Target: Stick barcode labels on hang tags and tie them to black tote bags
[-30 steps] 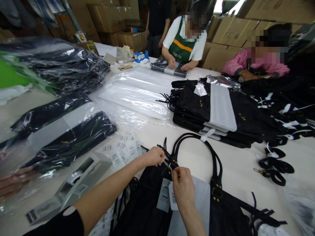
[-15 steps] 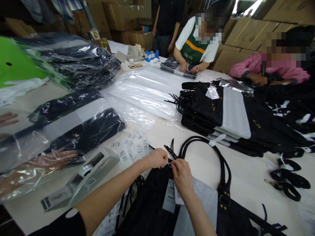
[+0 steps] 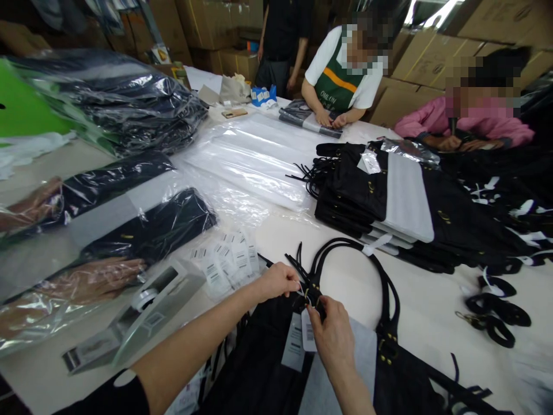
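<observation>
A black bag [image 3: 263,346] with looped handles lies in front of me, a sheet of pale padding [image 3: 341,369] on it. My left hand [image 3: 280,280] pinches one end of a thin white string near the brass ring at the handle's base. My right hand [image 3: 332,328] is closed on the string's other part, just right of the ring. Below the ring hang a white barcode tag [image 3: 309,333] and a grey label [image 3: 294,344], side by side on the bag.
Left are a tape dispenser [image 3: 142,311], barcode labels [image 3: 228,259] and a plastic-wrapped bag [image 3: 151,230] with another person's hands in the plastic. Clear bags [image 3: 254,155] lie mid-table, stacked black bags [image 3: 349,184] to the right. Two people work across the table.
My hands have moved slightly apart, the right one down and to the right, and the ring now shows between them. The other person's far hand has moved inward over the wrapped bag.
</observation>
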`<action>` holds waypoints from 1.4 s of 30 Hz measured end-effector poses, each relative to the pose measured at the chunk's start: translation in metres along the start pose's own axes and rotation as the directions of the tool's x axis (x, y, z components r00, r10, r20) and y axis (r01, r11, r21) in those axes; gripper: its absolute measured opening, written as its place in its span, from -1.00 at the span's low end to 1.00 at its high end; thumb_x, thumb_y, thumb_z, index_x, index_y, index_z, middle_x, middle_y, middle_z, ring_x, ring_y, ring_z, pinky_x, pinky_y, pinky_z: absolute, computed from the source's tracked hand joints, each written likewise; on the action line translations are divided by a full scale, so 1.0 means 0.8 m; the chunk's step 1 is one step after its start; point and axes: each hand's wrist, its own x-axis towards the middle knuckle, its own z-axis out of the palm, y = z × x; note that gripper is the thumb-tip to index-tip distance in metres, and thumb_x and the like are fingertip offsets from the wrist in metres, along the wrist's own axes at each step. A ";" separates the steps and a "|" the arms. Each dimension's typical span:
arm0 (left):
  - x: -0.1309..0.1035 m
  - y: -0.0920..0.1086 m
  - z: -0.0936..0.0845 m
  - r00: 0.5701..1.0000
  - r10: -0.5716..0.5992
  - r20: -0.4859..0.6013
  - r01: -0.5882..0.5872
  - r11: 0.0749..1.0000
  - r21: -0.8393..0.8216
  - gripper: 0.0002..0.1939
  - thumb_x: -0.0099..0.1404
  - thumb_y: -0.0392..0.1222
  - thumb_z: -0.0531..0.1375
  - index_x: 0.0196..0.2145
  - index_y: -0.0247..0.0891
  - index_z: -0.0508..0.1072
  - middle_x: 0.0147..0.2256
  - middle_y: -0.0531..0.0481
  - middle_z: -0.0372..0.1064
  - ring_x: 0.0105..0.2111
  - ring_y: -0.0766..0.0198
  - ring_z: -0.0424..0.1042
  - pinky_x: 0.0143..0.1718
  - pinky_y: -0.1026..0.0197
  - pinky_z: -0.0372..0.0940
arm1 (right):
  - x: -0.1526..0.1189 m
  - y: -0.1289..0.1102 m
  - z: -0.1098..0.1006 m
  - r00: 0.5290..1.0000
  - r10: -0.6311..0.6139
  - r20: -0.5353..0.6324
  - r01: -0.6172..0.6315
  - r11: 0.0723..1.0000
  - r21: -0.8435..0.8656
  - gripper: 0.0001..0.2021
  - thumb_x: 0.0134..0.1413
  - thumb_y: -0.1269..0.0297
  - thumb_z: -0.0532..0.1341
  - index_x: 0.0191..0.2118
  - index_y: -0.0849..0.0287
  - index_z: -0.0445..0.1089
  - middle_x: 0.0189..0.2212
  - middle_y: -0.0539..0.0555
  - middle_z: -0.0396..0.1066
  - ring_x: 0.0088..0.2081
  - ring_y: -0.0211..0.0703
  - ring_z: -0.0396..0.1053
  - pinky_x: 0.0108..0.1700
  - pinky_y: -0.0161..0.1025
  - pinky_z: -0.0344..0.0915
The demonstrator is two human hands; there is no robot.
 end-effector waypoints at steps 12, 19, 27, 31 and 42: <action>-0.023 -0.002 0.010 0.993 -0.027 0.113 0.060 0.951 -0.304 -0.80 -0.11 -0.14 0.17 -0.56 -0.33 0.29 -0.66 0.12 0.27 -0.75 0.52 0.11 -0.73 0.41 -0.07 | -0.007 0.018 -0.015 0.759 0.311 0.572 -0.647 0.464 0.605 -0.71 -0.45 0.14 0.31 -0.58 0.21 0.27 -0.70 -0.04 0.28 -0.65 -0.32 0.17 -0.54 -0.31 0.08; -0.062 -0.016 0.012 0.972 -0.065 0.226 0.125 0.957 -0.262 -0.73 -0.06 -0.09 0.21 -0.42 -0.32 0.33 -0.64 0.14 0.26 -0.76 0.48 0.20 -0.77 0.44 0.01 | -0.022 -0.001 0.000 0.732 0.254 0.632 -0.678 0.182 0.712 -0.66 -0.50 0.16 0.39 -0.60 0.25 0.28 -0.71 -0.07 0.27 -0.68 -0.43 0.12 -0.61 -0.42 0.00; -0.105 -0.034 0.023 0.940 -0.105 0.323 0.189 0.952 -0.240 -0.66 0.03 -0.16 0.16 -0.20 -0.26 0.37 -0.35 0.02 0.35 -0.69 0.48 0.32 -0.72 0.45 0.15 | -0.022 -0.003 0.037 0.795 0.380 0.473 -0.546 0.108 0.831 -0.67 -0.58 0.20 0.41 -0.63 0.24 0.30 -0.77 -0.12 0.24 -0.71 -0.44 0.06 -0.65 -0.41 -0.04; -0.123 -0.037 0.045 0.961 -0.069 0.268 0.147 0.947 -0.285 -0.48 0.02 -0.16 0.18 -0.01 -0.20 0.32 -0.17 -0.09 0.29 -0.59 0.45 0.35 -0.64 0.41 0.21 | -0.025 -0.005 0.041 0.792 0.401 0.461 -0.539 0.103 0.836 -0.70 -0.53 0.20 0.40 -0.63 0.23 0.31 -0.77 -0.12 0.23 -0.72 -0.44 0.06 -0.66 -0.41 -0.03; -0.133 -0.043 0.088 0.973 -0.073 0.221 0.165 0.887 -0.432 -0.13 -0.02 -0.19 0.22 0.20 -0.25 -0.07 -0.42 -0.04 0.38 -0.47 0.29 0.39 -0.46 0.29 0.23 | -0.029 -0.013 0.028 0.782 0.425 0.455 -0.536 0.088 0.839 -0.68 -0.53 0.15 0.40 -0.61 0.24 0.34 -0.75 -0.11 0.27 -0.68 -0.41 0.14 -0.60 -0.40 0.08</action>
